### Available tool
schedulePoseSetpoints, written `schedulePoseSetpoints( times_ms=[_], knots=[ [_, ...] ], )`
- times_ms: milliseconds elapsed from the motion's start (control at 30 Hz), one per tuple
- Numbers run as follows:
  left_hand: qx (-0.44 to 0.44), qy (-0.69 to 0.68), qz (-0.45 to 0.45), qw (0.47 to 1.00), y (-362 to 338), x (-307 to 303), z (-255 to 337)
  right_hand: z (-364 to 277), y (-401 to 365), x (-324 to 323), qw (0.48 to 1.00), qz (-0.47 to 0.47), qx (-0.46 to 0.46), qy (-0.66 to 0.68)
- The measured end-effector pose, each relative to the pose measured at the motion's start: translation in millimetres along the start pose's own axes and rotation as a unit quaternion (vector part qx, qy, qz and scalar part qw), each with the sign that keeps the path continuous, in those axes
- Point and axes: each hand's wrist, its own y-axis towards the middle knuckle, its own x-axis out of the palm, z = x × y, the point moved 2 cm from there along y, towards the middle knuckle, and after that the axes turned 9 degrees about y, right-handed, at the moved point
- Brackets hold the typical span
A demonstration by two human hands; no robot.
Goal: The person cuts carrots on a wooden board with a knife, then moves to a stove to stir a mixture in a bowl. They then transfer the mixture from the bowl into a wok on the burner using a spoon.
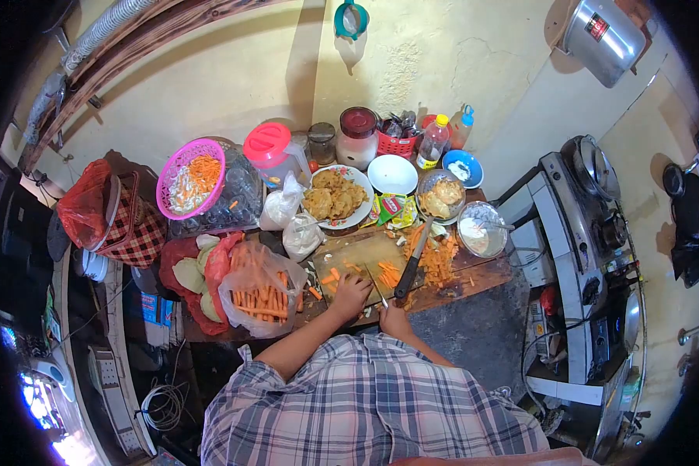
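Observation:
My left hand (350, 296) lies on the wooden cutting board (363, 250) with its fingers curled over a carrot piece; more orange bits (330, 278) lie beside it. Close to the board's near edge, my right hand (396, 319) grips a small knife (377, 289) whose blade points up toward the left hand. Cut carrot sticks (388, 273) sit just past the blade. A second, black-handled knife (410, 268) lies loose on the board. To its right there is a heap of chopped carrot (440, 260).
A clear bag of carrots (260, 293) and cabbage sit at the left. Behind the board are a pink colander (192, 179), a plate of fritters (335, 196), bowls (392, 175) and jars. A metal bowl of batter (481, 231) and a stove (590, 225) stand at the right.

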Motion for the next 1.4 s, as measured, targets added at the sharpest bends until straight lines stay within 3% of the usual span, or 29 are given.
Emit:
schedulePoseSetpoints(
  times_ms=[433, 567, 667, 733, 867, 933, 967, 1167, 1300, 1400],
  knots=[
    [-0.010, 0.002, -0.023, 1.000, -1.3, -3.2, 3.9, -10.4, 1.5, -4.4, 0.997, 0.009, 0.001, -0.071],
    [-0.009, 0.018, 0.008, 1.000, 0.9, -10.6, 12.8, -18.6, -5.9, -22.9, 0.995, 0.023, -0.017, -0.096],
    [-0.023, 0.027, 0.003, 0.999, 3.6, -11.9, 13.0, -6.3, -0.5, -20.0, 0.991, 0.084, -0.020, -0.102],
    [-0.122, -0.055, -0.059, 0.989, 3.1, -8.7, 6.8, -9.4, -3.6, -27.7, 0.988, 0.106, -0.045, -0.102],
    [-0.118, -0.089, -0.032, 0.989, 6.7, -15.0, 11.4, -13.0, -7.9, -35.3, 0.979, 0.132, -0.100, -0.117],
    [0.002, -0.044, -0.035, 0.998, 10.8, -15.5, 20.6, -10.7, -7.5, -35.1, 0.979, 0.132, -0.095, -0.122],
    [0.003, -0.045, -0.034, 0.998, 12.6, -14.3, 22.1, -9.5, -7.3, -35.1, 0.979, 0.131, -0.091, -0.126],
    [-0.014, -0.016, -0.053, 0.998, 18.5, -4.5, 18.8, -7.7, -17.7, -48.0, 0.980, 0.108, -0.057, -0.156],
    [-0.077, 0.013, -0.079, 0.994, 22.5, 0.3, 7.0, -6.4, -31.1, -52.8, 0.986, 0.110, -0.065, -0.107],
    [-0.137, -0.003, -0.078, 0.987, 20.1, -3.7, -9.4, -6.5, -35.8, -57.5, 0.992, 0.099, 0.014, -0.078]
  ],
)
